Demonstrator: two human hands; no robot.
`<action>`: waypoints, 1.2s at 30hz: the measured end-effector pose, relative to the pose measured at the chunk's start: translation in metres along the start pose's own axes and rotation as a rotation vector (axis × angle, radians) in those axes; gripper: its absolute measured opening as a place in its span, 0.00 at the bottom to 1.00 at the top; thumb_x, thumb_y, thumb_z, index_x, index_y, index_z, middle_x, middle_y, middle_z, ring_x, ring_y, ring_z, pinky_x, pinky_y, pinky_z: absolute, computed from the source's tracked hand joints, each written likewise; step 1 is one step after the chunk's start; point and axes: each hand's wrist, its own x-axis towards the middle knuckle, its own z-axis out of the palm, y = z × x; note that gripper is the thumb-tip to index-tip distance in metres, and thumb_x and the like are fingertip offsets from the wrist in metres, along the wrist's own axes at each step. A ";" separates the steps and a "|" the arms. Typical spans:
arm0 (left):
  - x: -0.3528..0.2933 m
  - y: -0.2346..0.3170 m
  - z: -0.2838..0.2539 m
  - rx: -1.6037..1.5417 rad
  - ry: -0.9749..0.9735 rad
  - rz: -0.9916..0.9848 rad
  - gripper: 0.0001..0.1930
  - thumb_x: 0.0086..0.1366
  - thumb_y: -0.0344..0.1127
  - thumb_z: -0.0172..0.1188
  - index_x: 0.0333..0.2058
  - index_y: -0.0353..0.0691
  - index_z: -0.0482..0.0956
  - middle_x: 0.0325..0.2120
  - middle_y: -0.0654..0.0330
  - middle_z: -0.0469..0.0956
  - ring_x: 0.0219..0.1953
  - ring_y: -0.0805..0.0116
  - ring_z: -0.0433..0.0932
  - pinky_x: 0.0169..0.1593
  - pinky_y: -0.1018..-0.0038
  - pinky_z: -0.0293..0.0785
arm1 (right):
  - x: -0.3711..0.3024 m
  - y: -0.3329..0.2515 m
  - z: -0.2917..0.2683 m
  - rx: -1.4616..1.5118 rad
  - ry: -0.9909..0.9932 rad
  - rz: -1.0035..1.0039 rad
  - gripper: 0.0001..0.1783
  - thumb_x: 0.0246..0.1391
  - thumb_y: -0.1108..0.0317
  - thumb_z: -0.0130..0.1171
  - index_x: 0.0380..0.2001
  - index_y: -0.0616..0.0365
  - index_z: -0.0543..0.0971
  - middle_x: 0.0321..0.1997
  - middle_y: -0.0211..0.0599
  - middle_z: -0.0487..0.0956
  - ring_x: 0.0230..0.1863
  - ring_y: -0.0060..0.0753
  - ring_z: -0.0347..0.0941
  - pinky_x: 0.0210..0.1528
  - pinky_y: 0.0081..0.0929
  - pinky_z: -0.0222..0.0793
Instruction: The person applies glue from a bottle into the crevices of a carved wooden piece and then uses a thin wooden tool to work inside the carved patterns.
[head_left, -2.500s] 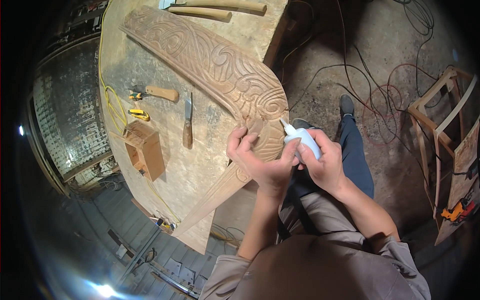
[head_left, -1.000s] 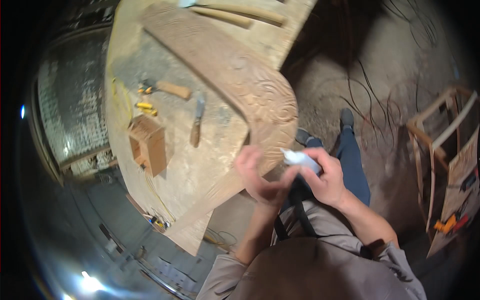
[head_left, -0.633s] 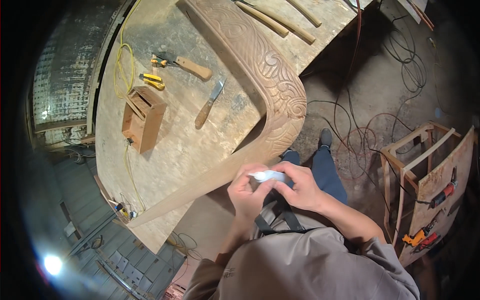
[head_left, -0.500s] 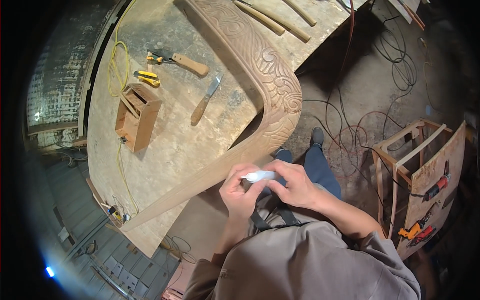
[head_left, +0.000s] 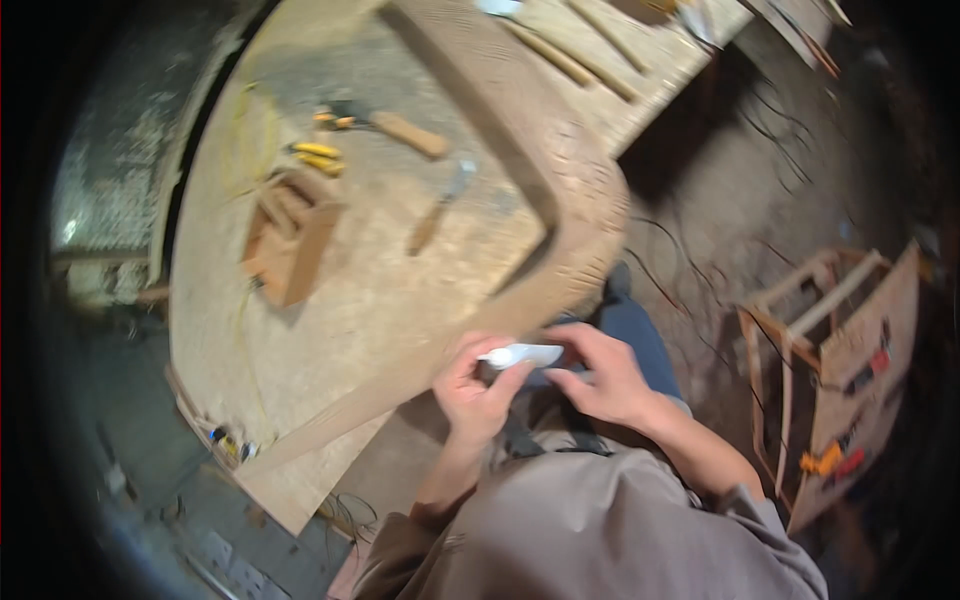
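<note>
A small white squeeze tube (head_left: 530, 356) with a pointed nozzle lies crosswise in front of my body, its nozzle toward the left. My left hand (head_left: 478, 388) is closed on it, thumb along the near side and fingers curled behind. At the tube's right end, my right hand (head_left: 612, 375) has thumb and fingers apart around it; whether a fingertip still touches the tube is hard to tell. Just beyond my hands runs a curved wooden piece (head_left: 590, 205) with carved scrollwork, lying across the workbench (head_left: 370, 290). Motion blur softens the carving.
On the bench are a wooden box (head_left: 300, 250), a yellow utility knife (head_left: 318, 157), a wooden-handled tool (head_left: 410, 133), a wooden-handled blade (head_left: 430, 222) and several wooden rods (head_left: 550, 52). A wooden stand (head_left: 860, 370) with power tools is at right. Cables (head_left: 680, 265) cross the floor.
My right hand's fingers have spread away from the tube, showing more of its right end. My left hand keeps its hold. The view has shifted and blurred, moving the bench things rightward.
</note>
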 end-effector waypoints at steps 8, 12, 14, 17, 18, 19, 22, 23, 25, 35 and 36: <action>0.121 0.017 -0.068 0.360 0.606 -0.164 0.12 0.64 0.31 0.70 0.43 0.31 0.83 0.34 0.60 0.84 0.40 0.77 0.78 0.46 0.76 0.75 | -0.008 0.037 -0.052 0.190 0.116 0.107 0.05 0.63 0.81 0.58 0.42 0.68 0.79 0.37 0.37 0.83 0.36 0.24 0.83 0.42 0.22 0.80; 0.213 0.010 -0.154 0.483 0.735 0.273 0.12 0.67 0.38 0.67 0.40 0.33 0.85 0.32 0.58 0.86 0.35 0.68 0.81 0.42 0.66 0.77 | 0.022 0.019 -0.071 0.163 0.075 0.083 0.04 0.61 0.81 0.61 0.38 0.66 0.82 0.33 0.38 0.84 0.34 0.27 0.85 0.38 0.24 0.79; 0.236 0.007 -0.190 0.906 0.973 0.182 0.14 0.67 0.42 0.68 0.36 0.35 0.88 0.26 0.57 0.85 0.29 0.64 0.82 0.36 0.63 0.77 | 0.036 0.016 -0.073 0.088 0.039 0.003 0.05 0.59 0.81 0.63 0.39 0.65 0.82 0.33 0.40 0.84 0.33 0.28 0.85 0.37 0.24 0.78; 0.267 -0.001 -0.196 0.811 0.941 0.121 0.16 0.66 0.44 0.69 0.34 0.34 0.89 0.21 0.58 0.84 0.23 0.69 0.79 0.31 0.66 0.75 | 0.047 0.026 -0.104 -0.021 0.058 -0.074 0.06 0.59 0.81 0.63 0.39 0.65 0.81 0.32 0.41 0.84 0.32 0.31 0.85 0.35 0.25 0.78; 0.279 0.000 -0.169 0.885 0.946 0.086 0.16 0.65 0.44 0.69 0.34 0.34 0.89 0.21 0.58 0.84 0.22 0.68 0.79 0.31 0.67 0.75 | 0.046 0.032 -0.120 -0.039 0.099 -0.019 0.05 0.59 0.81 0.63 0.39 0.65 0.81 0.33 0.41 0.84 0.32 0.31 0.85 0.35 0.24 0.78; 0.289 -0.001 -0.160 0.989 0.953 0.012 0.17 0.64 0.47 0.70 0.35 0.35 0.90 0.23 0.56 0.85 0.25 0.65 0.82 0.35 0.66 0.77 | 0.046 0.033 -0.133 -0.041 0.130 0.016 0.05 0.59 0.81 0.63 0.39 0.65 0.81 0.33 0.41 0.84 0.32 0.31 0.86 0.35 0.24 0.78; 0.297 -0.011 -0.170 1.140 0.907 -0.065 0.21 0.60 0.51 0.72 0.33 0.36 0.90 0.25 0.55 0.87 0.30 0.62 0.85 0.40 0.65 0.78 | 0.050 0.039 -0.150 -0.039 0.149 0.045 0.05 0.60 0.82 0.62 0.39 0.66 0.81 0.35 0.42 0.84 0.33 0.31 0.86 0.35 0.24 0.79; 0.298 -0.013 -0.167 1.186 0.942 -0.059 0.22 0.59 0.53 0.73 0.34 0.36 0.90 0.27 0.55 0.87 0.32 0.61 0.86 0.42 0.65 0.78 | 0.051 0.042 -0.152 -0.038 0.161 0.052 0.05 0.60 0.82 0.62 0.40 0.67 0.81 0.35 0.43 0.84 0.33 0.32 0.86 0.35 0.24 0.80; 0.295 -0.015 -0.173 1.230 0.987 -0.054 0.23 0.57 0.54 0.74 0.35 0.36 0.90 0.28 0.56 0.88 0.34 0.61 0.86 0.43 0.65 0.79 | 0.053 0.044 -0.153 -0.053 0.156 0.043 0.05 0.60 0.82 0.62 0.40 0.67 0.81 0.36 0.43 0.84 0.33 0.32 0.86 0.35 0.24 0.80; 0.191 -0.007 -0.042 0.650 0.703 0.022 0.08 0.70 0.36 0.65 0.39 0.36 0.84 0.33 0.62 0.83 0.33 0.74 0.77 0.40 0.75 0.74 | 0.024 0.062 -0.158 -0.148 0.254 0.030 0.03 0.62 0.78 0.64 0.36 0.67 0.80 0.33 0.42 0.84 0.32 0.31 0.85 0.34 0.23 0.78; 0.165 -0.016 -0.020 0.584 0.575 -0.103 0.07 0.70 0.35 0.64 0.39 0.37 0.84 0.33 0.64 0.82 0.34 0.76 0.76 0.39 0.76 0.73 | 0.018 0.059 -0.155 -0.183 0.243 -0.009 0.04 0.62 0.77 0.64 0.34 0.66 0.80 0.33 0.42 0.84 0.31 0.31 0.84 0.33 0.24 0.77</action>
